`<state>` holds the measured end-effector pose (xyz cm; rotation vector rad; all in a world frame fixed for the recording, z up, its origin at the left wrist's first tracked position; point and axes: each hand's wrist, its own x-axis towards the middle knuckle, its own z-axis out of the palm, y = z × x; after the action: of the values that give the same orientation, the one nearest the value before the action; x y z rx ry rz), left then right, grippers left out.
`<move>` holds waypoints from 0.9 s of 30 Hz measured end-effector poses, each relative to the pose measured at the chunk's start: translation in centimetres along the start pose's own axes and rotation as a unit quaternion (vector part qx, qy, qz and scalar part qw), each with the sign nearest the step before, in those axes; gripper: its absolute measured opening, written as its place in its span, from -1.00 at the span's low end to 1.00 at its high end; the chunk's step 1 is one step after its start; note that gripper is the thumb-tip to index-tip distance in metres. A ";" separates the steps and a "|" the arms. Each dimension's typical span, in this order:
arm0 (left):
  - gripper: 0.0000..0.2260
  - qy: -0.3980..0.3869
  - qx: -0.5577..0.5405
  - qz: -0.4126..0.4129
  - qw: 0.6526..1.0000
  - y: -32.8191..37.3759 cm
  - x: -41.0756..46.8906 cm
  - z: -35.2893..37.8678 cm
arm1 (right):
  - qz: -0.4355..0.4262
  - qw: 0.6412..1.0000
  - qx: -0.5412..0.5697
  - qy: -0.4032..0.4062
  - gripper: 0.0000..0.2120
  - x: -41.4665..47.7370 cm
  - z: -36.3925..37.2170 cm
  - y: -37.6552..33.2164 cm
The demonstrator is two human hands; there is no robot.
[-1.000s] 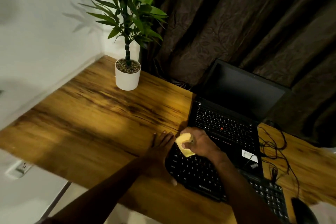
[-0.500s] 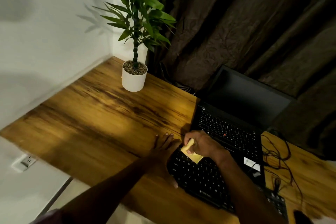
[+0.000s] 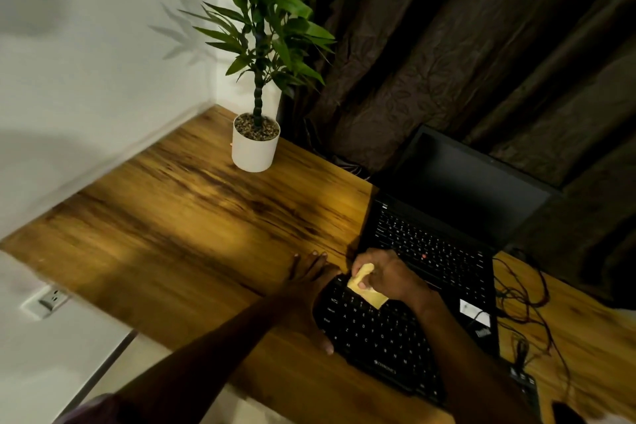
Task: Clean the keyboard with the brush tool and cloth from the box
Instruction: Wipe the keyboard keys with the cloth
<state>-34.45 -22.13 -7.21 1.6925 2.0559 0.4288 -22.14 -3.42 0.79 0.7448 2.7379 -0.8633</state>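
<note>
Right hand (image 3: pixel 389 277): grip closed tight, fingers and thumb curled round a folded yellow cloth (image 3: pixel 366 293). Cloth's lower edge pressed on the keys at the far left corner of the black keyboard (image 3: pixel 378 337).

Left hand (image 3: pixel 306 289): grip wide, holding nothing. Fingers straight and flat on the wooden worktop (image 3: pixel 189 234), against the keyboard's left end; thumb lies along its near left corner.

Keyboard lies on the worktop close in front of an open laptop (image 3: pixel 447 217) with a dark screen; contact between them unclear. Tangled cables (image 3: pixel 526 296) right of the laptop. White potted plant (image 3: pixel 254 148) at the far corner, well apart. Dark curtain (image 3: pixel 447 45) behind.
</note>
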 end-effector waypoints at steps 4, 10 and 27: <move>0.28 -0.003 -0.004 -0.001 1.000 0.1 -0.1 -0.2 | -0.013 0.999 0.038 0.016 -0.72 -0.3 0.6 0.3; 0.27 0.014 -0.015 0.007 1.000 -0.4 0.0 0.3 | 0.018 0.999 -0.035 -0.024 -0.71 -1.0 -0.7 1.7; 0.26 0.017 -0.021 0.006 1.000 -0.1 -0.1 0.0 | 0.033 0.997 -0.055 -0.035 -0.64 -0.2 -0.7 1.5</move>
<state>-34.51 -22.28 -7.28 1.6851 2.0468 0.5057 -21.20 -1.99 0.70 0.7627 2.6585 -0.7043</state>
